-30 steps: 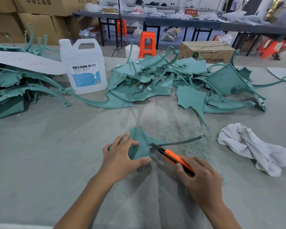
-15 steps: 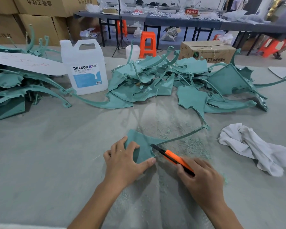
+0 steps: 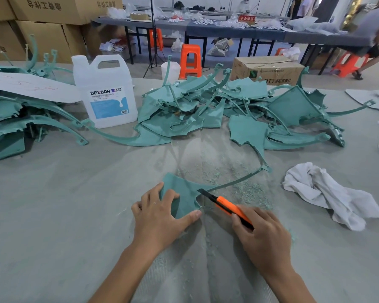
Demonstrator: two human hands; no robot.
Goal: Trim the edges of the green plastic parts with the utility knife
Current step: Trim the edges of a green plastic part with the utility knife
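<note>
A green wing-shaped plastic part lies flat on the grey table, its thin curved arm reaching up and to the right. My left hand presses down on the part's wide end with spread fingers, the thumb along its lower edge. My right hand grips the orange utility knife, whose black tip touches the part's right edge where the arm begins. Green shavings lie scattered around the knife.
A heap of green parts fills the middle back, with more green parts at the left. A white DEXCON jug stands between them. A white rag lies at the right. Cardboard boxes, orange stools and a person stand beyond the table.
The green part has turned a little, its thin arm swinging upward. My left hand shifted up over the part. The knife stays at the same edge.
</note>
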